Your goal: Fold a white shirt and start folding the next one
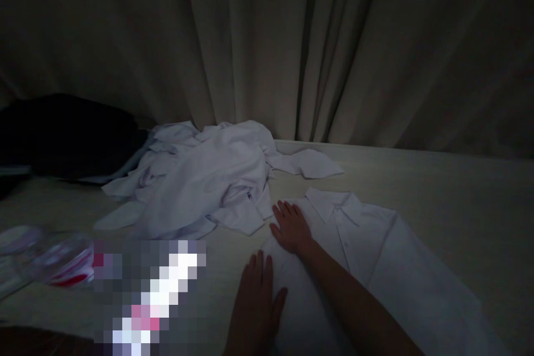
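Observation:
A white collared shirt point(375, 250) lies spread out, front side up, with its collar toward the curtain. My right hand point(292, 226) rests flat on the shirt's left shoulder area, fingers stretched out. Nearer to me, my left hand point(257, 295) lies along the shirt's left edge with its fingers extended and the thumb apart. Neither hand holds anything. The shirt's lower part runs out of the bottom of the view, and my right forearm covers some of its front.
A crumpled heap of white clothes point(208, 178) sits left of the shirt. Dark folded fabric point(75, 136) is stacked at far left. A clear plastic item with red marks point(70, 261) lies nearer, beside a pixelated patch. A long curtain point(258, 39) hangs behind the pale surface point(459, 200).

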{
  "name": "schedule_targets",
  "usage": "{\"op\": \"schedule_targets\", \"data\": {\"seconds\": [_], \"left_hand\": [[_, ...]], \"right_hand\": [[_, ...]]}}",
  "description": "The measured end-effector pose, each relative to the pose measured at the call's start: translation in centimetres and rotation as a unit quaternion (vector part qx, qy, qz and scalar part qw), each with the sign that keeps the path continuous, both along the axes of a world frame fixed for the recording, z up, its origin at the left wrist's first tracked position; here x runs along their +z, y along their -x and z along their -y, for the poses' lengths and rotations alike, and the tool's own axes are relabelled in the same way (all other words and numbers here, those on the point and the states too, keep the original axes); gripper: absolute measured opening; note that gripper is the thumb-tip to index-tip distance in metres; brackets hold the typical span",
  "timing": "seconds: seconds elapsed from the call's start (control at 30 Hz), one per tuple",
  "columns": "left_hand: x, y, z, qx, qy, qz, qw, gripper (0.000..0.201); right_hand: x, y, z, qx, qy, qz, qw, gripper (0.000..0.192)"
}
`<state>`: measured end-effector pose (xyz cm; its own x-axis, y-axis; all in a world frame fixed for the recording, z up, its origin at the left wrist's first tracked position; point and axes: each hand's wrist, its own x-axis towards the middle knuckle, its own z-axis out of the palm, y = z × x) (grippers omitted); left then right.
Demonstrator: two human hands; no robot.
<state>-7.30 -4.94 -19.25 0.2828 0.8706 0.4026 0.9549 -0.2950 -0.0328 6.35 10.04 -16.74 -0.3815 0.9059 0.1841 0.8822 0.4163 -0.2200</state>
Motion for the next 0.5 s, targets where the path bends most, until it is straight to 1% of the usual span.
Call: {"op": "schedule_targets", "data": {"seconds": [0.1,0.2,0.33,0.43,0.5], "left_hand": [[-0.5,0.3,0.4,-0.013,-0.004,-0.018,1.000,0.066],[-0.3,0.5,0.6,-0.020,0.006,-0.032,0.999,0.071],[-0.2,0.2,0.6,-0.021,0.033,-0.028,0.999,0.075],[0.2,-0.2,-0.1,-0.024,0.048,-0.012,0.998,0.076],[0.7,-0.1,-0.1,-0.034,0.053,0.000,0.998,0.078]], "right_hand": [[-0.2,0.1,-0.1,-0.007,-0.002,0.001,1.000,0.059],[-0.6,0.0,-0.4,-0.013,0.000,0.002,1.000,0.061],[-1.1,-0.3,-1.0,-0.028,0.009,0.012,1.000,0.063],[-1.1,-0.4,-1.5,-0.034,0.018,0.023,0.999,0.063],[-0.7,-0.4,-1.7,-0.031,0.030,0.032,0.999,0.063]]}}
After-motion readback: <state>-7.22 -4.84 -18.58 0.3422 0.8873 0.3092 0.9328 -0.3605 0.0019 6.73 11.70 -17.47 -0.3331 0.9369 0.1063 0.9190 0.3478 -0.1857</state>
